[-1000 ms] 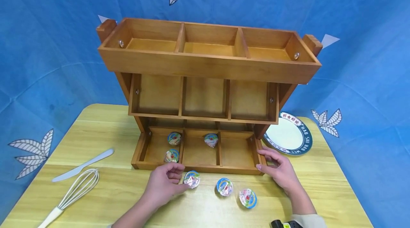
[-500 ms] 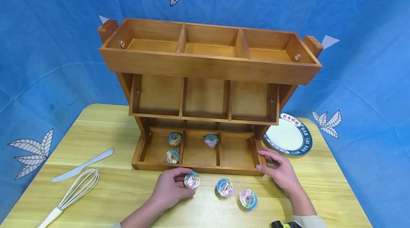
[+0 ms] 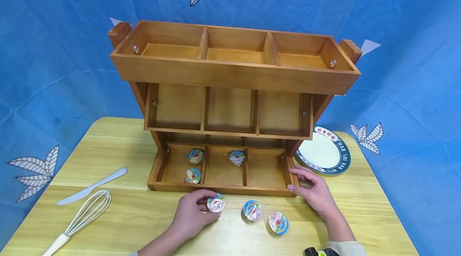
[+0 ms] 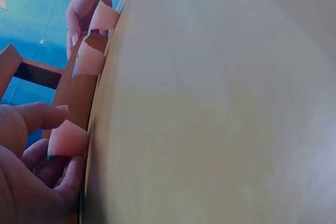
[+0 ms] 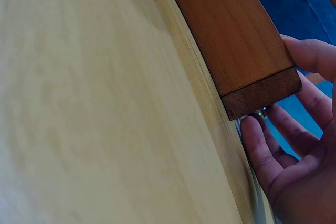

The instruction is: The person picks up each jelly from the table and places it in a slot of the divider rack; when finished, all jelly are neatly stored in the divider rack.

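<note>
My left hand (image 3: 191, 215) holds a small foil-lidded jelly cup (image 3: 216, 203) on the table, before the front edge of a tiered wooden rack (image 3: 230, 76). In the left wrist view, its fingers and thumb curve about the pinkish cup (image 4: 69, 139). My right hand (image 3: 314, 190) grips the front right corner of the rack's bottom tray (image 3: 266, 193); the right wrist view has its fingers at the wooden corner (image 5: 262, 92). Two more jelly cups, one (image 3: 252, 210) and another (image 3: 278, 223), sit on the table between the hands.
Inside the bottom tray, two jelly cups (image 3: 193, 175) occupy the left compartment and one (image 3: 237, 157) the middle. A white spatula-like knife (image 3: 94, 185) and a whisk (image 3: 88, 213) lie at left. Behind my right hand is a round plate (image 3: 322, 150). Blue cloth (image 3: 65, 48) hangs behind.
My left hand has shifted slightly right and toward the near side, its fingers closing round the nearest jelly cup. The right hand has stayed at the tray corner.
</note>
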`<state>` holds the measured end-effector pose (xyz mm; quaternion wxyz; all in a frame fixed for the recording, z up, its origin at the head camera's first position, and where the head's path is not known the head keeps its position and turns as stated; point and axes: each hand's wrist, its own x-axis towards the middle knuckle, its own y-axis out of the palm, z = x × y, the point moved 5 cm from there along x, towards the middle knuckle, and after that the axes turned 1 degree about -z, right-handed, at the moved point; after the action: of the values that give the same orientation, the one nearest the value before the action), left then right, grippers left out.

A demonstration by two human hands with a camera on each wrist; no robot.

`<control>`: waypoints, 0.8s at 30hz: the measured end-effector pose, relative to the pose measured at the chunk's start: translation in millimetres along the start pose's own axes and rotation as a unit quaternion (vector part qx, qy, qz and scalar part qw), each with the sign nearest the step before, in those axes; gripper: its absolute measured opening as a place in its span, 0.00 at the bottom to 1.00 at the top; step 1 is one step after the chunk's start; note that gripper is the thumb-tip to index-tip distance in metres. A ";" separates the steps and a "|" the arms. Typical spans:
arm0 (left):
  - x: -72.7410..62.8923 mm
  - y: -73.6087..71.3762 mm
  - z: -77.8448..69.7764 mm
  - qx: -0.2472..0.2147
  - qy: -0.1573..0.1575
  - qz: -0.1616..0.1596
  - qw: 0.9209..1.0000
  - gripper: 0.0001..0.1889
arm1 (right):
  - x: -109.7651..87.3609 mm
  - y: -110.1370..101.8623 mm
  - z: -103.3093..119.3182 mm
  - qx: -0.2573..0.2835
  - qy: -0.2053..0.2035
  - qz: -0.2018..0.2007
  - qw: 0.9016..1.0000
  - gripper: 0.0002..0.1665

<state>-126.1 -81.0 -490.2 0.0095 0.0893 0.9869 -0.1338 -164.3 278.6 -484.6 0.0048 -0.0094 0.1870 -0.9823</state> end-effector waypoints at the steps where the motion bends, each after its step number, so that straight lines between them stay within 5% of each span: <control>1: 0.1 0.4 -0.3 0.005 0.003 0.002 1.000 0.24 | 0.3 0.0 0.1 0.000 -0.002 0.000 1.000 0.28; 8: 1.1 1.6 -11.0 0.010 0.036 0.039 0.999 0.22 | 1.4 0.0 -0.2 0.001 -0.013 0.000 1.000 0.28; 16: 7.6 0.2 -36.0 -0.057 0.053 0.100 0.992 0.23 | 0.5 -0.3 1.9 0.014 -0.019 -0.001 1.000 0.28; 24: 27.8 -4.0 -51.1 -0.076 0.069 0.107 0.989 0.23 | 0.2 0.2 2.9 0.018 -0.017 0.000 1.000 0.29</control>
<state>-153.9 -66.4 -441.1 -0.0379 0.2028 0.9772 -0.0498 -164.4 277.3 -482.0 0.0078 -0.0257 0.1689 -0.9853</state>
